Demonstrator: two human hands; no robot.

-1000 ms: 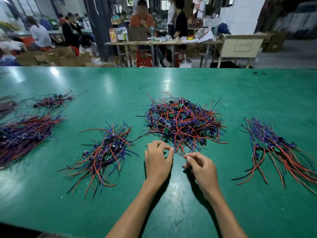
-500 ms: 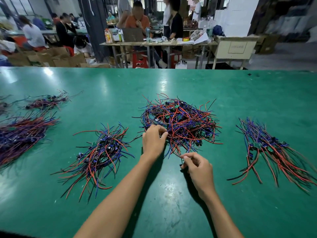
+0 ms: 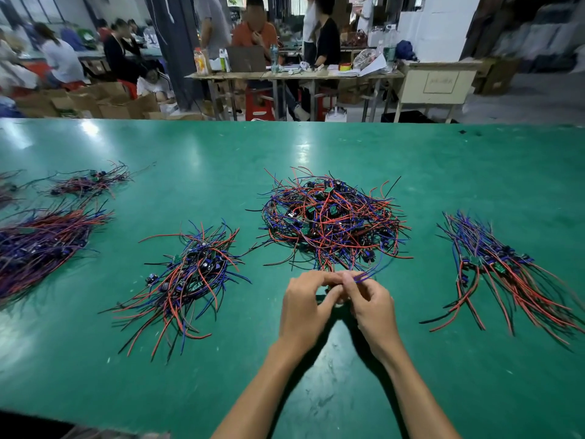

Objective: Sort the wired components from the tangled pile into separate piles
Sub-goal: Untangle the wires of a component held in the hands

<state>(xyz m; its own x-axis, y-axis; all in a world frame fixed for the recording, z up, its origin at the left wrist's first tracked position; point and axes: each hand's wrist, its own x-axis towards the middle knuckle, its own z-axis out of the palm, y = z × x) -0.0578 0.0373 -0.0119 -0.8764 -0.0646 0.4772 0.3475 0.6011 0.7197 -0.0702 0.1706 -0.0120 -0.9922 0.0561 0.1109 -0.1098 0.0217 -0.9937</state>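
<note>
A tangled pile (image 3: pixel 332 221) of red, blue and black wired components with small green boards lies at the middle of the green table (image 3: pixel 316 144). Just in front of it my left hand (image 3: pixel 305 304) and my right hand (image 3: pixel 368 304) meet, both pinching one wired component (image 3: pixel 364 275) whose blue and red wires trail back toward the pile. The component's board is hidden between my fingers. Sorted piles lie on both sides: one front left (image 3: pixel 190 274), one at the right (image 3: pixel 500 270).
Two more sorted bundles lie at the far left, a large one (image 3: pixel 41 242) and a small one (image 3: pixel 88 183). Beyond the table's far edge people sit at work tables (image 3: pixel 294 76) among cardboard boxes (image 3: pixel 95 103).
My left hand reached into the tangled pile, then drew back toward me with a component. My right hand rose off the table to meet it, and both now hold the wires.
</note>
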